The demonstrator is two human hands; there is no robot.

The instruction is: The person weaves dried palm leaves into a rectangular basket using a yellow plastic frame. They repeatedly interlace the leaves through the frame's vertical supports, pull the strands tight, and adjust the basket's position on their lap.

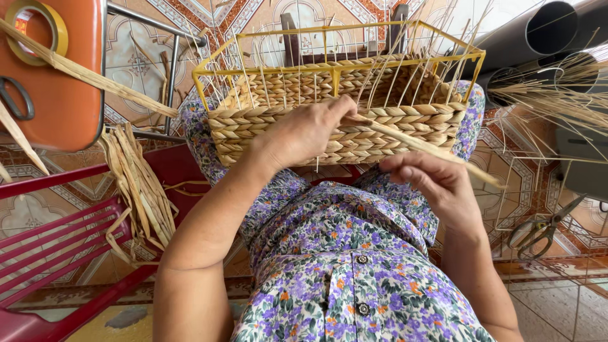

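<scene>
1. A half-woven basket [335, 120] rests on the person's lap, in the middle of the view, its braided straw wall facing the camera.
2. A yellow wire frame [334, 68] forms the basket's skeleton and rises bare above the woven rows, with thin straw stakes sticking up through it.
3. The left hand [304, 132] lies against the near wall of the basket, its fingers closed and pinching a flat straw strand [418, 144] at the top woven row.
4. The strand runs from that pinch down to the right, passing over the right hand.
5. The right hand [437, 183] sits just below and near the basket's right end, fingers curled loosely around the strand.
6. A bundle of loose straw [139, 190] lies on a red slatted bench [57, 240] at the left.
7. An orange chair [63, 82] at the far left carries a roll of yellow tape [35, 28].
8. Scissors [544, 229] lie on the tiled floor at the right, well apart from both hands.
</scene>
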